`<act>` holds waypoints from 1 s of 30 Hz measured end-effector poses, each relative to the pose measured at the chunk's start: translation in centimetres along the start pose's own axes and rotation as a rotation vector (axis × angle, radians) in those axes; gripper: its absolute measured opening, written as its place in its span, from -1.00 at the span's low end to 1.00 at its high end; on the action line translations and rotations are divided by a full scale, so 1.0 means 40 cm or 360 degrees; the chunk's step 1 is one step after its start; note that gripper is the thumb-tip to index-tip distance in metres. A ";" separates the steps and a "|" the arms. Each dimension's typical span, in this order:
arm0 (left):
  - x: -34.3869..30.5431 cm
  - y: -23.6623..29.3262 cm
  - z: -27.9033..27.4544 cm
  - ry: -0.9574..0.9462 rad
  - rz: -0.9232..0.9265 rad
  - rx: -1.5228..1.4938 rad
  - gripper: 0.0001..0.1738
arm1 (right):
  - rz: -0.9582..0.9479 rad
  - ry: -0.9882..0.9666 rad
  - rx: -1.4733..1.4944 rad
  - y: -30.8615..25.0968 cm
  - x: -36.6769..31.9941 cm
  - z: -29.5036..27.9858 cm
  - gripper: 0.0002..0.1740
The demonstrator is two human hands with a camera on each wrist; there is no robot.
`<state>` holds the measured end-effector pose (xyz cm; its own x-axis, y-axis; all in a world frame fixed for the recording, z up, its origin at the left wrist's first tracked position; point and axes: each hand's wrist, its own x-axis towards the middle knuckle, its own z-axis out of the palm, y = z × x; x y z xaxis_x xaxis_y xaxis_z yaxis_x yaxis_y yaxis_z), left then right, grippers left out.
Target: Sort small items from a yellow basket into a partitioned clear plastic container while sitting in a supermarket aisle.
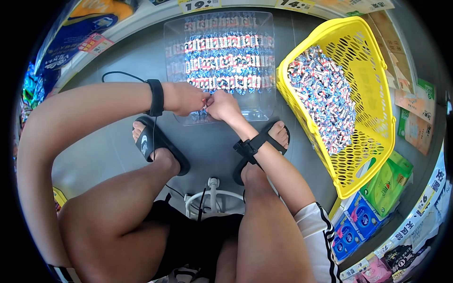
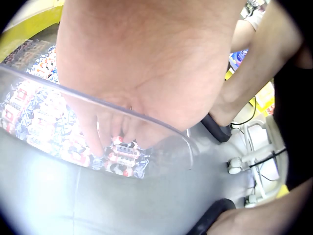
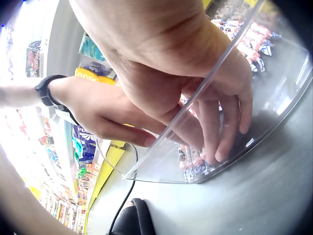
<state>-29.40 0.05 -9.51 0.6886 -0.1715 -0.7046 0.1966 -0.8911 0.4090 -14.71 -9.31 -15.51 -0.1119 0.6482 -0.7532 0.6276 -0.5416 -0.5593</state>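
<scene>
A clear plastic bin (image 1: 172, 63) on the floor holds wrapped candies (image 1: 222, 62) in several crosswise rows. Both hands meet inside its near end. My left hand (image 1: 188, 98) has its fingertips at a few candies (image 2: 122, 151), seen through the clear wall in the left wrist view; a red-and-white wrapper shows between its fingers. My right hand (image 1: 222, 104) reaches in from the other side, its fingers (image 3: 211, 129) pointing down, slightly bent and spread, beside candies (image 3: 190, 164) at the bin's bottom. Whether its thumb touches a candy is hidden.
A yellow basket (image 1: 356, 177) with a large heap of loose candies (image 1: 325, 99) stands to the right of the bin. Shelves with price tags (image 1: 200, 4) curve behind. Packages (image 1: 363, 214) lie at the lower right. Sandalled feet flank the bin's near end; a white stool base (image 1: 213, 183) is between them.
</scene>
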 end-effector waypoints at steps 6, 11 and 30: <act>-0.009 0.012 -0.028 -0.0077 -0.0039 -0.0080 -0.51 | 0.0036 0.0028 0.0036 0.006 0.007 0.006 -0.80; -0.022 -0.006 -0.017 0.0124 -0.0054 -0.0084 -0.70 | 0.0044 0.0034 0.0094 0.005 -0.002 -0.001 -0.78; -0.034 0.024 -0.054 -0.0334 -0.0198 0.0030 -0.76 | 0.0014 -0.0014 0.0102 0.012 0.011 0.005 -0.74</act>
<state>-28.65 0.33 -6.90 0.4992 -0.1419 -0.8548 0.2562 -0.9182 0.3021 -14.63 -9.40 -16.17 -0.1134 0.6385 -0.7612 0.5780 -0.5808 -0.5733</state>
